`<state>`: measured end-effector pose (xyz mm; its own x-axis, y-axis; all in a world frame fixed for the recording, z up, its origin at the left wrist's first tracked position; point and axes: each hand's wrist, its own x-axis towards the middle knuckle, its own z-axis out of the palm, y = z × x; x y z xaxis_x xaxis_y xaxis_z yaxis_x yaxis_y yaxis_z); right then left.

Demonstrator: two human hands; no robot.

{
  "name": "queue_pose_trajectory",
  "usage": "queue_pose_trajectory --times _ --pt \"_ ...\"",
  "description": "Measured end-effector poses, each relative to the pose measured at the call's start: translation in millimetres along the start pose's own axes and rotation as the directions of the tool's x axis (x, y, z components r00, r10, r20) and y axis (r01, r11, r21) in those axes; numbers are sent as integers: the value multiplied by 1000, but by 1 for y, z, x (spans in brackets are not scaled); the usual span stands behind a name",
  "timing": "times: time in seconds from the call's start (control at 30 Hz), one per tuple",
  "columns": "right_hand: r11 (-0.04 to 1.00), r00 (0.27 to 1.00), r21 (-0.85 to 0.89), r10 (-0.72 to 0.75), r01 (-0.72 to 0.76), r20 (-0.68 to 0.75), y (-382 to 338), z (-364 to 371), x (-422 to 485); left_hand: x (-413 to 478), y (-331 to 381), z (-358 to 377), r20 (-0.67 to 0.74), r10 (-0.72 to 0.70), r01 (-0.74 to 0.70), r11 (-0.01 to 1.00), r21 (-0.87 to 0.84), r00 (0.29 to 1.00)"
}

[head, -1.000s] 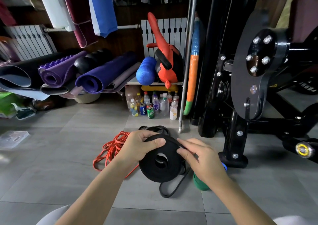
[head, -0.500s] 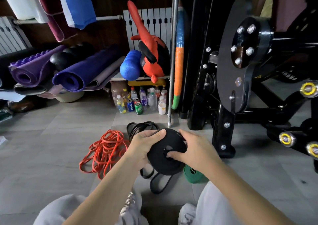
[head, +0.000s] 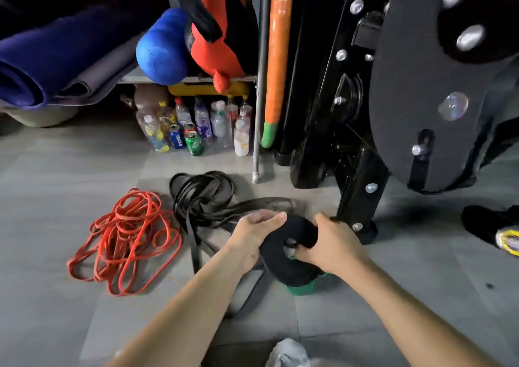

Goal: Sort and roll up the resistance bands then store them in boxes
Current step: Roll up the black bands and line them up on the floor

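black rolled band (head: 283, 262), orange-red bands (head: 123, 240), green roll (head: 302, 288), grey floor (head: 56, 170)

We look forward and down from the wearer's head, close over the floor (head: 50, 170); the upper right seems blurred.

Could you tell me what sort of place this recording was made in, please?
Probably a home gym corner: a black weight machine, rolled mats and loose bands on the floor.

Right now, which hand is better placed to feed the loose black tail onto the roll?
Probably the left hand: the tail hangs just beneath it, while the right hand hooks into the roll.
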<state>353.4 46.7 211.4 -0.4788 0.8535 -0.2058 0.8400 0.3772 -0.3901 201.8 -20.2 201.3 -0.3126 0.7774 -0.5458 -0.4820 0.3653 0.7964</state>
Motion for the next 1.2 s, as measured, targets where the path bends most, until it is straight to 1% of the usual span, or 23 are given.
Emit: queue_pose_trajectory --times 0.07,0.1,0.2,0.27,0.33,0.5,0.6,0.67,0.73,0.83,0.9,0.97,1.07,1.13,1.2 --pt "986 990 94 130 -135 56 20 33 15 28 -33 -7 -42 -49 49 999 -23 998" --pt "976 980 114 175 -186 95 30 53 21 39 -53 -11 -61 -90 90 996 -11 994" --pt "953 941 106 257 -285 220 59 116 33 69 -115 -25 -129 -218 221 975 11 967" --pt "946 924 87 282 -313 260 76 153 34 87 -148 -31 -159 -275 284 958 37 948" --pt "951 920 53 279 -305 276 94 184 29 102 -177 -32 -174 -326 344 935 85 929" --pt "925 860 -106 379 -365 341 142 215 22 128 -242 -15 -143 -403 424 890 170 904" --pt "889 841 -156 458 -431 286 175 219 25 140 -260 10 -76 -426 432 881 191 902" --pt "881 846 -165 472 -443 250 198 219 33 148 -268 26 -54 -394 393 878 272 917" --pt "894 866 -210 440 -396 239 220 218 42 151 -275 35 -62 -361 357 858 368 931" --pt "920 874 -272 364 -283 322 248 216 57 148 -287 29 -108 -311 323 807 495 944" --pt "926 874 -302 330 -227 356 265 213 69 147 -291 17 -119 -308 322 777 542 944" --pt "915 887 -309 353 -260 298 280 208 82 149 -295 5 -128 -307 323 756 569 943" --pt "884 873 -216 453 -414 183 289 201 100 149 -298 -6 -151 -320 348 753 558 935" --pt "873 860 -192 479 -448 175 289 202 110 148 -297 -7 -141 -321 343 754 560 936" --pt "874 854 -235 473 -425 216 286 208 117 149 -294 -4 -131 -330 346 763 545 935"
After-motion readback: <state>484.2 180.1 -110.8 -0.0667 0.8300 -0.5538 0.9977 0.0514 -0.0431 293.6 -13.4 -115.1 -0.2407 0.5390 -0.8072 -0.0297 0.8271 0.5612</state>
